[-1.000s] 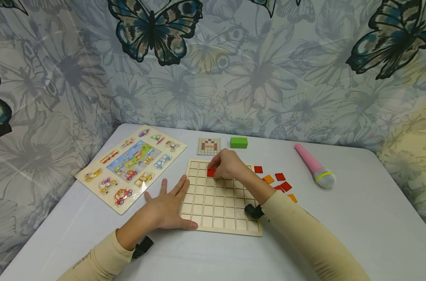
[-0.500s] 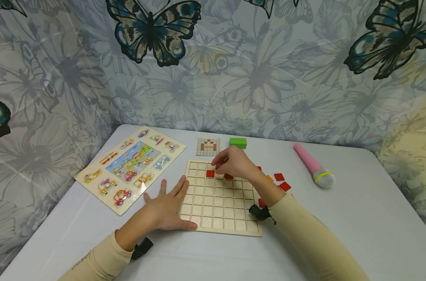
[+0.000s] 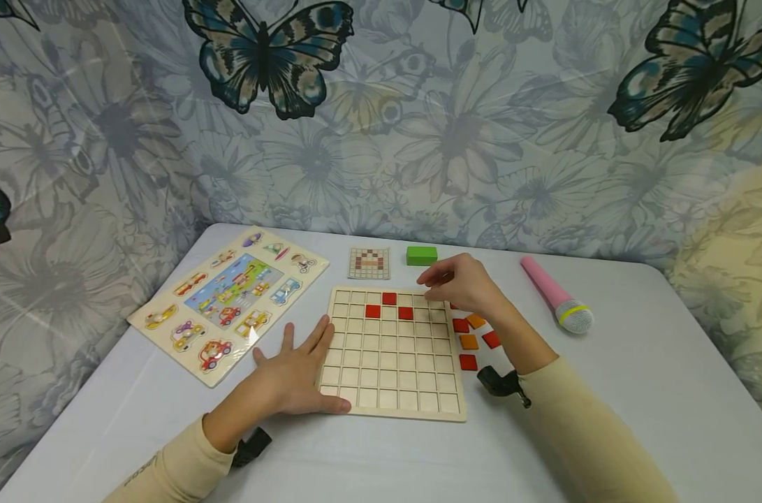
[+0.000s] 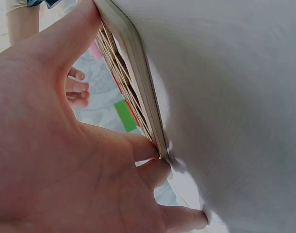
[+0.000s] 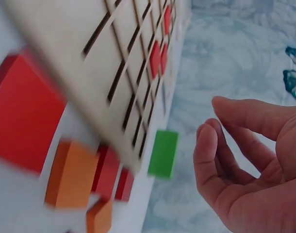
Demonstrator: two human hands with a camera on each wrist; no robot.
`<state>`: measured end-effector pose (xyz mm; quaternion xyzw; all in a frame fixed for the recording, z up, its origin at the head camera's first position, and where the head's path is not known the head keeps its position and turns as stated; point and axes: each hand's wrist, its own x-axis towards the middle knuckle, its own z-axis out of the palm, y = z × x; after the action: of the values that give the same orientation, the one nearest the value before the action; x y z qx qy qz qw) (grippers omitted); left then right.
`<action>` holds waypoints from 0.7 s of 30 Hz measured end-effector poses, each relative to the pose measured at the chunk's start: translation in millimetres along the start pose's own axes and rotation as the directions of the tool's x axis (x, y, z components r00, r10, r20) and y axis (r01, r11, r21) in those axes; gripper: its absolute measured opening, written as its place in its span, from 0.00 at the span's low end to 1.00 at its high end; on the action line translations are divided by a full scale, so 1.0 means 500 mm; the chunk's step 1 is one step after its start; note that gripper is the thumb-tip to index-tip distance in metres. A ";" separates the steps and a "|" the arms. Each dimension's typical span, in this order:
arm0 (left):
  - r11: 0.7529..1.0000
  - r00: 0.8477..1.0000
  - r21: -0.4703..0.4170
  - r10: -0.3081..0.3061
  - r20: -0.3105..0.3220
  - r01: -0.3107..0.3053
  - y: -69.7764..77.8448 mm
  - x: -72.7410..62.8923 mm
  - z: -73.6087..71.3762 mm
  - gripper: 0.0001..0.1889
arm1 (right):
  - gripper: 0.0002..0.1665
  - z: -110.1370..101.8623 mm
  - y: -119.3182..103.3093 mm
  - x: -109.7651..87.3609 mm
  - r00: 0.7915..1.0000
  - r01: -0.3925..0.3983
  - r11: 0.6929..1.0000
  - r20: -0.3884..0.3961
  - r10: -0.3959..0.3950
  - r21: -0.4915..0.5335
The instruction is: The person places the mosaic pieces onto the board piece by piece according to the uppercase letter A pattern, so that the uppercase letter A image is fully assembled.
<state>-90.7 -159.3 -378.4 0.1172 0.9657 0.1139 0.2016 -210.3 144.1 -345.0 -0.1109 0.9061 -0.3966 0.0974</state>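
Head: the white round-cornered table [image 3: 381,461] is viewed from above, forward and downward.
Left wrist: the square pale-wood gridded board [image 3: 391,360] is seen edge-on from its left, very near.
Right wrist: its right side is seen obliquely, close.
Both wrists: the green rectangular block [image 5: 162,153] is shared.

A butterfly-print backdrop [image 3: 469,133], white table [image 3: 657,349] and picture puzzle [image 3: 230,300] suggest a playroom.

The grid board [image 3: 388,360] lies between the puzzle [image 3: 228,332] at left and loose tiles [image 3: 469,341] at right, card [image 3: 369,263] and block [image 3: 421,256] behind
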 end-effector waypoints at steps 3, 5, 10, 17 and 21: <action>1.000 1.000 0.002 0.004 -0.005 -0.004 -0.001 0.000 0.000 0.70 | 0.14 -0.013 0.019 -0.001 0.999 -0.033 0.999 -0.015 0.033 -0.020; 1.000 1.000 0.006 0.007 -0.007 -0.007 -0.001 0.000 0.001 0.70 | 0.13 -0.020 0.033 -0.001 0.998 -0.058 0.998 -0.018 0.058 -0.034; 1.000 1.000 0.008 0.011 -0.012 -0.011 -0.002 -0.001 0.002 0.70 | 0.13 -0.033 0.068 0.000 0.994 -0.112 0.993 -0.007 0.112 -0.046; 1.000 1.000 0.003 0.007 -0.010 -0.007 -0.002 -0.001 0.003 0.70 | 0.16 -0.043 0.088 -0.002 0.984 -0.178 0.984 0.009 0.179 -0.027; 1.000 1.000 0.005 0.007 -0.010 -0.007 -0.002 0.001 0.003 0.70 | 0.18 -0.044 0.094 0.002 0.979 -0.201 0.979 0.023 0.202 -0.040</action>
<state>-90.4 -159.7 -380.3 0.1205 0.9665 0.1130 0.1963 -223.1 190.2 -365.3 -0.0255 0.9185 -0.3662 0.1470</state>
